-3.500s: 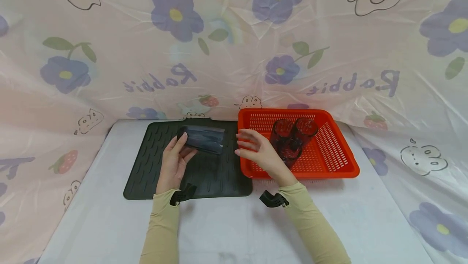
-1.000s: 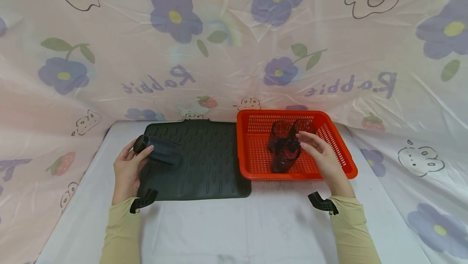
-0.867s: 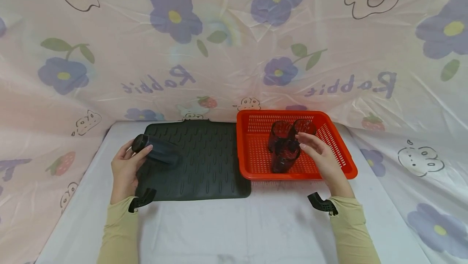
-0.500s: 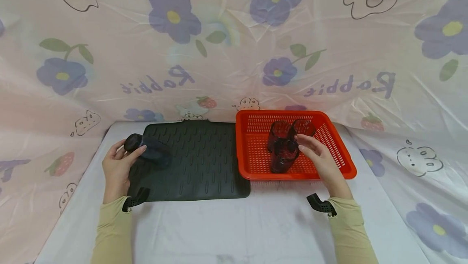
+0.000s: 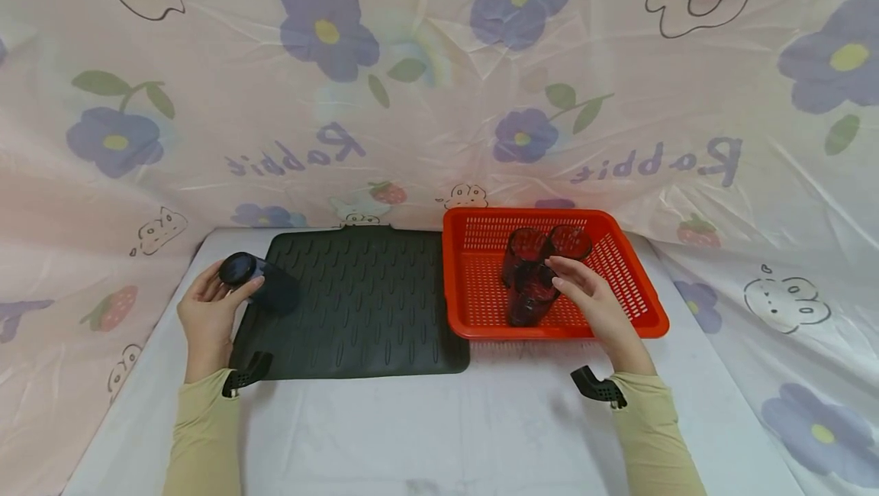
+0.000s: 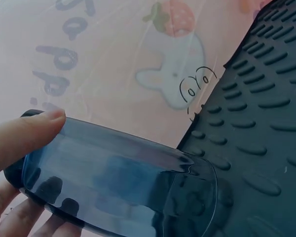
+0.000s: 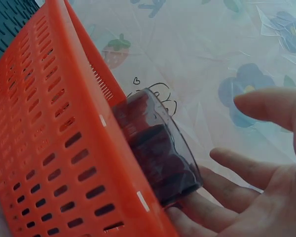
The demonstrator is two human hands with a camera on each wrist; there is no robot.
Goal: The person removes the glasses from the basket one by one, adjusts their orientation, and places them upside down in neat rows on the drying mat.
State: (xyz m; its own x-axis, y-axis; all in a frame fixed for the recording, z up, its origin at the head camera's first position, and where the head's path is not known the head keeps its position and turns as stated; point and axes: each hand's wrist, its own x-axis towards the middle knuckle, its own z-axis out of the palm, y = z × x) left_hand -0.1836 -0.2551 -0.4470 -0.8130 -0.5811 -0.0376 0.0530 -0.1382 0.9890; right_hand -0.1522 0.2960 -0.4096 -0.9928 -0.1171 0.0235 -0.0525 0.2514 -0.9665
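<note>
My left hand (image 5: 208, 324) grips a dark blue glass tumbler (image 5: 269, 284) round its base end, thumb above and fingers below. The tumbler leans over, base up at the hand and mouth down toward the left part of a dark rubber mat (image 5: 371, 320). In the left wrist view the clear blue wall of this tumbler (image 6: 118, 182) runs down to its rim, which overlaps the mat. My right hand (image 5: 603, 311) is over the basket, fingers loosely bent, right beside the front glass (image 5: 530, 301). In the right wrist view thumb and fingers stand apart around the rim of a glass (image 7: 160, 148).
An orange-red perforated basket (image 5: 563, 332) adjoins the mat's right edge. Two more glasses stand behind the front one: a left glass (image 5: 523, 252) and a right glass (image 5: 571, 240). A patterned plastic sheet (image 5: 426, 137) rises behind the white table (image 5: 412, 435).
The left hand has carried the tumbler leftward from the mat's middle to its left edge, tipping its mouth down. The right hand has moved right, over the basket, to the glasses.
</note>
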